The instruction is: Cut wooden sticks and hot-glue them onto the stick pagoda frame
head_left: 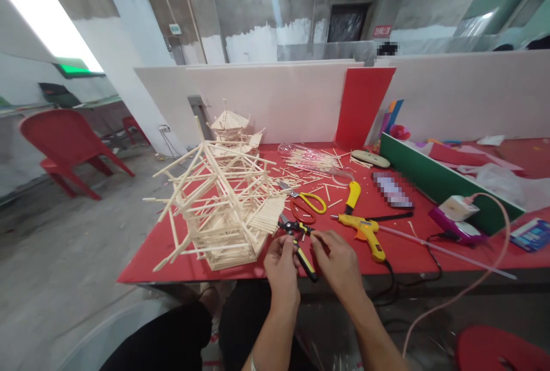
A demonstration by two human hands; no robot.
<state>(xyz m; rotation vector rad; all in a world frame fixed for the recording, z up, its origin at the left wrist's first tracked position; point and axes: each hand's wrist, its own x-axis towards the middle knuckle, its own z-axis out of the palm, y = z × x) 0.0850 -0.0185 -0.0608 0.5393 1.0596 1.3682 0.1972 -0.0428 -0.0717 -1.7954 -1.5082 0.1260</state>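
My left hand is closed in a pinch at the table's front edge, beside the black-and-yellow pliers. What sits between its fingertips is too small to tell. Close by on the right, my right hand has its thumb and fingers pressed together near the end of the pliers' upper handle; what it pinches is hidden. The pliers' handles are spread, their jaws pointing at a pavilion-like model of thin wooden sticks. Red-and-yellow-handled scissors lie just beyond the pliers.
A yellow glue gun with a cord lies right of my hands, near a yellow-handled cutter. Wooden sticks in plastic lie farther back. A smaller stick model, a phone, a green board and a charger surround the work area.
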